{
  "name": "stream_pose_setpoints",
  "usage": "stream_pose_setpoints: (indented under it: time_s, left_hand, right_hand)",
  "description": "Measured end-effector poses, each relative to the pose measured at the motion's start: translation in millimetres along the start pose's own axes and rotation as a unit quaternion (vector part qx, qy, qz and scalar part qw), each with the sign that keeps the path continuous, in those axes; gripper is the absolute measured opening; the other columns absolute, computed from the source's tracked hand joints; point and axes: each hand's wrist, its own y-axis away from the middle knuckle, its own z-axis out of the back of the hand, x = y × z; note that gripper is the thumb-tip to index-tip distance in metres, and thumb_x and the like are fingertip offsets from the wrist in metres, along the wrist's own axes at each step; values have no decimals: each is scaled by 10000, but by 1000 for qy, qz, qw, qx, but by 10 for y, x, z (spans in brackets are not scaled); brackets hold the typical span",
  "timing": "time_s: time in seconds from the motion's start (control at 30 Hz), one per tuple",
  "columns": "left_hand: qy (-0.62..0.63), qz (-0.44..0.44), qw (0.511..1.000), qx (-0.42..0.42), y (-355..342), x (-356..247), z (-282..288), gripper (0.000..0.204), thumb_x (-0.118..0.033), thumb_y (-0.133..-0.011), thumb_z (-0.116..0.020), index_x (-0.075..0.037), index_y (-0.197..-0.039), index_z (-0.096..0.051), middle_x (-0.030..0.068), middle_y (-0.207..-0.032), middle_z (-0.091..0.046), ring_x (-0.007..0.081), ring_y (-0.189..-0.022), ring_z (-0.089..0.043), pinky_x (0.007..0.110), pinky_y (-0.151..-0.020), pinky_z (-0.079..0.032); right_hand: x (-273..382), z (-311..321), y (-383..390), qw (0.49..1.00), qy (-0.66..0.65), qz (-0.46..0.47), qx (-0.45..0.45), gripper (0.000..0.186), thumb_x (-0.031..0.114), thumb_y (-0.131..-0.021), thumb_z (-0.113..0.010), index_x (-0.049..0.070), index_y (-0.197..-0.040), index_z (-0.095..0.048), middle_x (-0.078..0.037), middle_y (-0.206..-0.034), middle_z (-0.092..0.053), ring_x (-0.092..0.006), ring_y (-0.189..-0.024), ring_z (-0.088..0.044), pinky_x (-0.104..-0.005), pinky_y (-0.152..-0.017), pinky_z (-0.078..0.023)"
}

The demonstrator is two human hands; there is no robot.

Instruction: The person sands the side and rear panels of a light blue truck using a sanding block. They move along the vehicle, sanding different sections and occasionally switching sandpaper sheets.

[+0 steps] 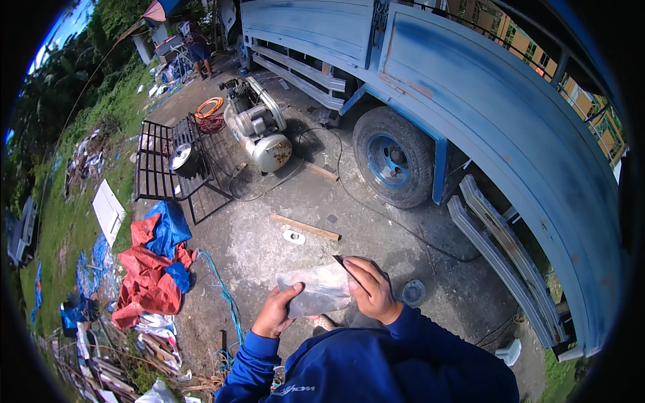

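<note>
In front of my body I hold a thin, greyish, seemingly see-through plastic sheet [316, 290]; whether it is a bag cannot be made out. My left hand [277, 310] pinches its left edge, thumb on top and fingers underneath. At the right edge, my right hand [371, 290] is closed on the sheet with its fingers bent over it. A small dark edge [341, 260] sticks out by the right fingertips; its kind is unclear. Below the hands, part of a shoe [325, 323] shows.
A blue truck [463, 74] with a big wheel [393, 158] stands at the right, metal rails [507, 258] beside it. Ahead are an air compressor [259, 127], a hose [342, 171], a wood strip [306, 227] and a metal rack [164, 158]. Tarps [151, 275] lie left. A person [198, 50] stands far off.
</note>
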Motion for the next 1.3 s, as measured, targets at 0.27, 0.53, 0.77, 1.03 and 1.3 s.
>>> stream_pose_setpoints:
  time_s: [0.27, 0.53, 0.77, 1.03, 1.3]
  left_hand:
    - [-502, -285, 816, -37, 19, 8, -309, 260, -173, -997, -624, 5, -1172, -697, 167, -979, -730, 282, -876, -702, 351, -789, -541]
    - [-534, -404, 740, -61, -3, 41, -661, 111, -58, -915, -679, 11, -997, -706, 163, -913, -712, 361, -818, -669, 423, -727, -541]
    - [-223, -220, 942, -120, -296, 263, -368, 298, -170, -1049, -567, 56, -1229, -642, 103, -1147, -711, 181, -1042, -666, 344, -867, -529]
    - [34, 30, 998, 46, -320, 886, -224, 353, -199, -1017, -631, 0, -1308, -617, 64, -1208, -676, 156, -1069, -652, 336, -886, -561]
    - [-237, 145, 954, 109, -951, 812, -124, 222, -258, -998, -668, -47, -977, -732, 11, -904, -715, 95, -827, -651, 271, -728, -534]
  right_hand:
    - [-673, 142, -417, 885, -241, -369, -150, 436, 178, -999, -673, -16, -1357, -518, -94, -1174, -651, -114, -1022, -622, -261, -907, -495]
    - [-908, -300, -166, 924, -146, -340, -95, 599, 365, -1016, -646, -43, -1415, -464, -179, -1263, -601, -201, -1124, -587, -331, -987, -465]
    - [-415, -329, 561, 847, -294, -443, -15, 470, 224, -1025, -632, -25, -1399, -496, -109, -1230, -634, -141, -1099, -618, -309, -952, -508]
    - [-558, 245, 355, 678, -429, -597, -33, 282, 213, -981, -632, 16, -1181, -660, -74, -1073, -722, -153, -988, -688, -321, -867, -543]
    - [-488, 899, 706, 744, -229, -613, 134, 293, 217, -984, -647, 17, -1198, -665, -36, -1041, -708, -126, -990, -656, -296, -893, -496]
